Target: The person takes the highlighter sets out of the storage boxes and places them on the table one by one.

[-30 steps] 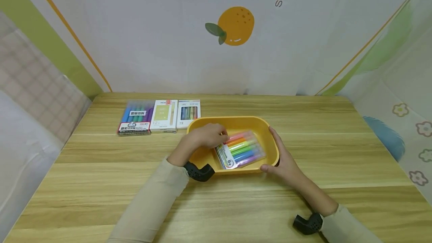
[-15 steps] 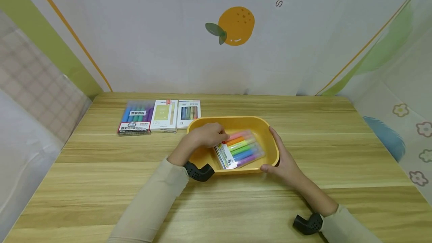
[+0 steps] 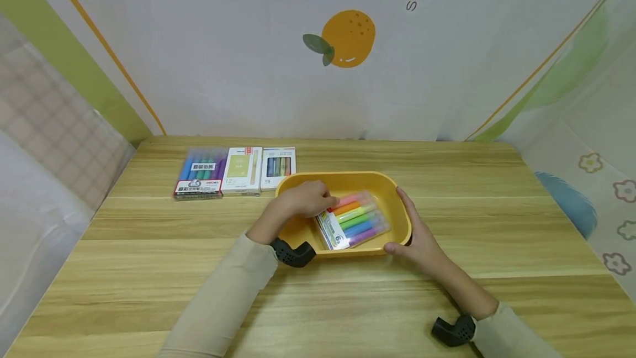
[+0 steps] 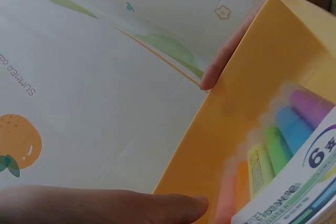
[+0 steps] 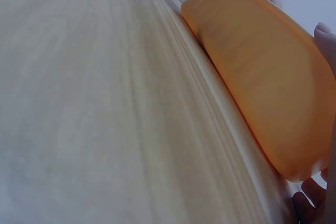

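A clear pack of highlighters (image 3: 359, 220), with a white label at one end, lies slanted in the yellow plastic basket (image 3: 370, 179). Reaching in from the left, my left hand (image 3: 304, 199) holds the pack by its upper left side; most of its fingertips are hidden. One finger (image 4: 178, 207) shows beside the pink pen in the left wrist view. My right hand (image 3: 419, 236) grips the basket's right end, thumb at the near rim and fingers around the far corner. From outside, the basket wall (image 5: 257, 72) fills much of the right wrist view's upper right.
Left of the basket, three packs stand in a row on the wooden table (image 3: 477, 203): a clear pack of coloured pens (image 3: 200, 173), a white box with a green panel (image 3: 241, 170) and a white box with a pen window (image 3: 278, 167). A printed cloth (image 3: 223, 70) hangs behind.
The highlighter pack has shifted very slightly inside the basket under my left hand. Both hands and the basket stay nearly where they were.
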The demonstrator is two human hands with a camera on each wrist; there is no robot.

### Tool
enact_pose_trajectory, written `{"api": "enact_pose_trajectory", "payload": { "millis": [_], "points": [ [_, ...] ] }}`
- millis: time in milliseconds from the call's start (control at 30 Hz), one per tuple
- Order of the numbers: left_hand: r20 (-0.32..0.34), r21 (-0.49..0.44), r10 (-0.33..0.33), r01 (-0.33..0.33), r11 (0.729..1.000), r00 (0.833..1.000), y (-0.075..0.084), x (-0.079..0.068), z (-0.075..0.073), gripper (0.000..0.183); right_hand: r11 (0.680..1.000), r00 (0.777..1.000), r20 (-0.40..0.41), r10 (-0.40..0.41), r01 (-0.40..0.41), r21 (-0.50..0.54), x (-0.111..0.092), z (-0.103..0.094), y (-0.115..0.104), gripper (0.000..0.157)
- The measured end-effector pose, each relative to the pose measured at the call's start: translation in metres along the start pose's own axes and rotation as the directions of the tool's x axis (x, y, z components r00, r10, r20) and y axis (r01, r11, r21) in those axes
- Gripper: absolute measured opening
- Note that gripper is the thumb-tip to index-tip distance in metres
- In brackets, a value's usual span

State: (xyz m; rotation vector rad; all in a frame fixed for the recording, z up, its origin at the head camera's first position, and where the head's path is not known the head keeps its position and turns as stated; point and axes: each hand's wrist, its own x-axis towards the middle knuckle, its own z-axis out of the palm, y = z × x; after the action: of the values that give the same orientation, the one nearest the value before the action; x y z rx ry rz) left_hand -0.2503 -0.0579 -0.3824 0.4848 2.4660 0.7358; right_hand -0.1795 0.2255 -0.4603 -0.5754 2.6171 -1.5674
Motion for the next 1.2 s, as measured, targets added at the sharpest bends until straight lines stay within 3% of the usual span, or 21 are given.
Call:
{"api": "enact_pose_trajectory", "payload": {
  "millis": [533, 800, 1200],
  "points": [
    [0.018, 0.006, 0.017, -0.017, 1.0, 1.0, 0.0005, 0.0007, -0.0007, 0.036, 1.0, 1.0, -0.001, 0.007, -0.007, 0.01, 0.0005, 0.0001, 0.0009, 0.114],
    [0.016, -0.022, 0.043, -0.043, 0.999, 0.999, -0.0014, 0.0013, 0.0001, 0.029, 1.0, 1.0, 0.0, 0.0, 0.0, 0.016, 0.0, 0.0003, 0.0015, 0.114],
    [0.017, -0.061, 0.084, -0.083, 0.995, 0.996, -0.0044, 0.0013, -0.0009, 0.032, 1.0, 1.0, 0.004, -0.007, 0.007, 0.028, -0.0001, 0.0, 0.0021, 0.115]
  ]
}}
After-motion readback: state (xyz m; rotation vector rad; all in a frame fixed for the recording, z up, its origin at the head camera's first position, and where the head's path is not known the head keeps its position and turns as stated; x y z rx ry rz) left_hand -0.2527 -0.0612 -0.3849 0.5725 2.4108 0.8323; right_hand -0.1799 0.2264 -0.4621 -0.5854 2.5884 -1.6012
